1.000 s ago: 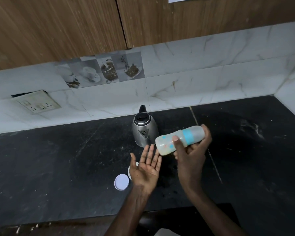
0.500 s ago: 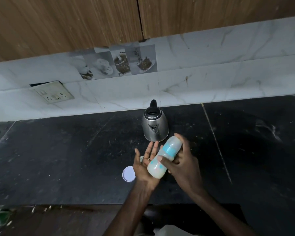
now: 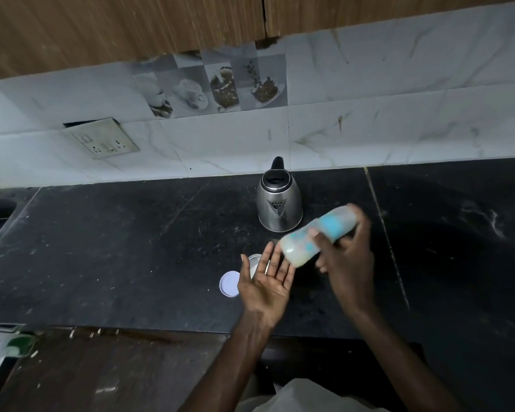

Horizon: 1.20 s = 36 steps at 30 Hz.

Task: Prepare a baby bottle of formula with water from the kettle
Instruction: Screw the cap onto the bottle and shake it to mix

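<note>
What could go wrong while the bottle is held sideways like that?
1. The bottle lies almost sideways in the right hand, above the open left hand. I cannot see its top; if that is loose, the pale liquid could leak out.
2. The kettle stands close behind the bottle, so a wide swing might bump it.
3. Only one hand grips the bottle, and it looks blurred, so it might slip.

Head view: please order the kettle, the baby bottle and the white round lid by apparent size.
1. kettle and baby bottle: about alike; the bottle is blurred and held nearer the camera, so unranked.
2. white round lid: clearly smallest.
</note>
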Tool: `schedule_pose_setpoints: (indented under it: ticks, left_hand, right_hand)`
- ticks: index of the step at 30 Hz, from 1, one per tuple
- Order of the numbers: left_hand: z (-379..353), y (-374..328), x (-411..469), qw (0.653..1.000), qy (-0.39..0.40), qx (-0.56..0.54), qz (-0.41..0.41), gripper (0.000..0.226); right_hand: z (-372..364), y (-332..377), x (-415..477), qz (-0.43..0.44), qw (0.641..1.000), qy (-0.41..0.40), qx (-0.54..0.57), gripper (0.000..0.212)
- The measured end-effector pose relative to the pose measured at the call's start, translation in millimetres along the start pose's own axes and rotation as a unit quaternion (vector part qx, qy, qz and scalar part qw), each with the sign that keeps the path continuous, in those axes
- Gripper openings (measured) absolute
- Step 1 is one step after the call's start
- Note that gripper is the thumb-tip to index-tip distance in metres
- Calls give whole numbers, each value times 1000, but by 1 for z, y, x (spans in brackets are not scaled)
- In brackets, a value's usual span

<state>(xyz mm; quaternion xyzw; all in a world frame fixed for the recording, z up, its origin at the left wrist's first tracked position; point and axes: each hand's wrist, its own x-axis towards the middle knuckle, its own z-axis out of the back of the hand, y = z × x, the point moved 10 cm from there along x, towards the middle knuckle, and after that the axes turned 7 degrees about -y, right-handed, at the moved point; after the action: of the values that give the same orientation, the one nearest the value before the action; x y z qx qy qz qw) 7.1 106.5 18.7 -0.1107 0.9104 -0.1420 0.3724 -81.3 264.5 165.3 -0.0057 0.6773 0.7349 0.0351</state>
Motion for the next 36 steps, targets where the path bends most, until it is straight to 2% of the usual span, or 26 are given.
schedule_pose_setpoints:
  ticks: [2,3,4,6,7,8,9,13,14,15,17,18,20,22,24,25,26,28,29,31,34,35,36]
  left_hand:
    - [3,4,1,1000,-1,6,9,70]
    - [4,5,2,1000,-1,7,13,70]
    - [5,8,2,1000,0,6,15,69]
    - [3,10,1,1000,7,-2,19,69]
    - [1,10,1,1000,12,-6,20,70]
    - [-1,9,0,1000,14,-8,18,71]
    - [-1,6,-1,1000,12,-5,12,71]
    - [4,-1,1,1000,-11,12,3,71]
    - [3,1,1,1000,-12,8,6,71]
    - [3,2,1,1000,-11,3,9,72]
    - [-3,7,4,1000,7,-2,20,73]
    - [-7,8,4,1000,15,-1,24,74]
    - [-10,5,4,1000,15,11,16,73]
    - [-8,2,6,1000,7,20,11,71]
    - [-7,3,8,1000,5,16,16,71]
    - [-6,5,8,1000,4,15,19,71]
    - [-8,7,7,1000,9,13,22,71]
    - [-14,11,6,999,22,17,35,72]
    - [-16,12,6,999,24,18,39,73]
    - [-14,9,6,999,19,13,28,72]
    - [-7,3,9,1000,1,20,13,70]
    - [-8,2,8,1000,1,21,12,71]
    - [-8,3,7,1000,1,21,15,71]
  right_hand:
    - [19,3,7,1,993,-91,74,76]
    - [18,0,3,2,993,-100,68,80]
    - [9,-5,-1,5,997,-70,21,85]
    - [-23,-21,-21,5,992,82,-92,88]
    - [-30,-24,-29,12,984,131,-118,88]
    - [-29,-20,-30,26,983,141,-114,88]
    - [-22,-13,-25,39,988,122,-90,88]
    - [18,5,-4,42,995,-78,41,85]
    - [14,4,-8,40,996,-80,28,87]
    - [1,3,-14,44,998,-39,-14,89]
    - [-26,-6,-31,50,990,93,-98,92]
    - [-28,-6,-32,61,984,120,-119,92]
    - [-11,8,-18,86,989,74,-99,92]
    - [19,16,0,72,996,-51,4,88]
    - [26,10,0,53,989,-114,72,86]
    - [14,6,-2,54,994,-89,37,87]
    - [-6,-2,-6,51,998,-16,-26,89]
    - [-44,-22,-22,36,980,153,-121,89]
    - [-47,-23,-23,41,975,175,-133,89]
    - [-35,-13,-7,48,988,118,-92,86]
    - [1,-5,6,22,998,-52,28,81]
    - [4,-9,4,22,997,-72,27,83]
    - [-3,-13,-1,24,999,-41,-11,85]
